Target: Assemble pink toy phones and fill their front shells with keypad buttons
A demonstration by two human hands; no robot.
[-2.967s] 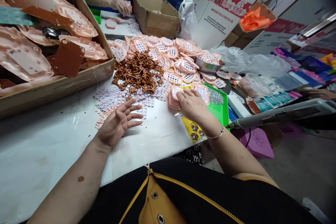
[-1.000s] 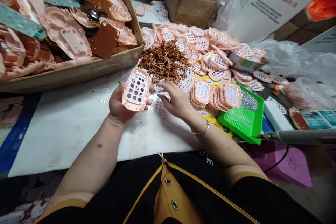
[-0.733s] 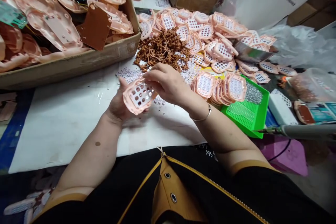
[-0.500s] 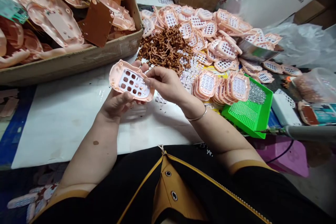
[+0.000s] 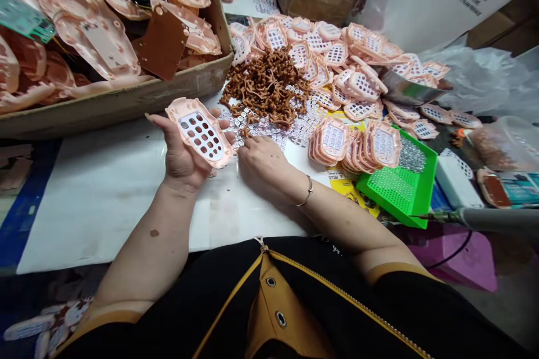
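Note:
My left hand (image 5: 179,160) holds a pink plastic shell (image 5: 202,133), tilted, its inside facing up. The shell carries a white panel with rows of holes, and my palm lies beneath it. My right hand (image 5: 263,160) is down at the white work surface, fingers bent and pressed together beside small white key-like pieces (image 5: 243,118). Whatever its fingertips pinch, if anything, is hidden. Just beyond them lies a heap of brown knobbly plastic parts (image 5: 269,84).
Behind the brown heap spreads a pile of pink shells (image 5: 311,45). Stacked shells (image 5: 330,143) stand to the right, beside a green basket (image 5: 396,190) containing small shiny metal pieces. A large cardboard box (image 5: 168,92) of pink casings borders the left. A grey tool (image 5: 497,219) juts in from the right.
My right hand has left the shell and dropped to the small pieces on the surface. My left hand has shifted slightly left and opened its thumb, with the shell turned.

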